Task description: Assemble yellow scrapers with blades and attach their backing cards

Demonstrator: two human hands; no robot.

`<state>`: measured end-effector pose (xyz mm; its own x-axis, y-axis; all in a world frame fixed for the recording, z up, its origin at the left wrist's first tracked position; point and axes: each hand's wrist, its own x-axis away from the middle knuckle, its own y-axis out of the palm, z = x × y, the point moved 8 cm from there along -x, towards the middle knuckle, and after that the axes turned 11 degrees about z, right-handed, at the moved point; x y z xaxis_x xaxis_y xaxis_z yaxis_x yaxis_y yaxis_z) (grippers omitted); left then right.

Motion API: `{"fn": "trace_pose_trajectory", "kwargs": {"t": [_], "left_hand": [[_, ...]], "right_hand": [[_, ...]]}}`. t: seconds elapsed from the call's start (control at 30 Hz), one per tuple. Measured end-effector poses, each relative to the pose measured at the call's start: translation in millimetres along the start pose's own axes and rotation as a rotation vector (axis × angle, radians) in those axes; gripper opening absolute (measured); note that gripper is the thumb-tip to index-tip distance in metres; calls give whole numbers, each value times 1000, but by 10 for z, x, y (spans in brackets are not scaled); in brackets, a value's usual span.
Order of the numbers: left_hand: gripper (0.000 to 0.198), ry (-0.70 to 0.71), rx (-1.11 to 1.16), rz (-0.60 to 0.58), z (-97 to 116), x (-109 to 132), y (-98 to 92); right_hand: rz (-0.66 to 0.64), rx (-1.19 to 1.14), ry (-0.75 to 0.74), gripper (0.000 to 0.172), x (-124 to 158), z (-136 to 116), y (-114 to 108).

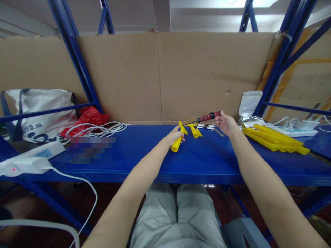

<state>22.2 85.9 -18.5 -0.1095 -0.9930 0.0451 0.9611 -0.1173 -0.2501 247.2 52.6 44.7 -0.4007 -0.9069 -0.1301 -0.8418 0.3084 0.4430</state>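
Head-worn view, forward-down over shelf (144,162)

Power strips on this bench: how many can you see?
2: a power strip with a red light at the left edge, and another power strip at the far right behind the yellow tubes. Others may be hidden.

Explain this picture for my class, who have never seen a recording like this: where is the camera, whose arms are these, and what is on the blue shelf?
There is no machine here. The single picture comes from a camera worn on a person's head, looking forward and down, so both bare arms are the wearer's own.

The left hand grips a short yellow plastic tube piece. The right hand holds a screwdriver with a red and black handle, its tip pointing at that piece.

On the blue metal shelf lie a second small yellow piece, a bundle of long yellow tubes on the right, a coil of white cable, a red plastic bag, a white cloth bag and white power strips. Brown cardboard stands behind.
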Motion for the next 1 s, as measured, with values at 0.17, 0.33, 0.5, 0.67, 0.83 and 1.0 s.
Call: {"fn": "trace_pose_trajectory", "kwargs": {"t": [0.17, 0.33, 0.5, 0.67, 0.83, 1.0], "left_hand": [[80, -5, 9, 6, -3, 0, -4], [80, -15, 17, 9, -16, -17, -6], [82, -14, 14, 10, -19, -22, -6], [80, -6, 29, 7, 1, -3, -2], [82, -16, 27, 11, 0, 3, -4], [82, -9, 21, 7, -5, -4, 0]], "right_hand": [[-43, 31, -73, 30, -11, -18, 19], [-20, 44, -111, 36, -43, -18, -14], [35, 70, -88, 34, -92, 25, -62], [-6, 109, -96, 31, -69, 37, -17], [17, 49, -112, 25, -20, -19, -11], [-7, 56, -143, 28, -13, -53, 13]]}}
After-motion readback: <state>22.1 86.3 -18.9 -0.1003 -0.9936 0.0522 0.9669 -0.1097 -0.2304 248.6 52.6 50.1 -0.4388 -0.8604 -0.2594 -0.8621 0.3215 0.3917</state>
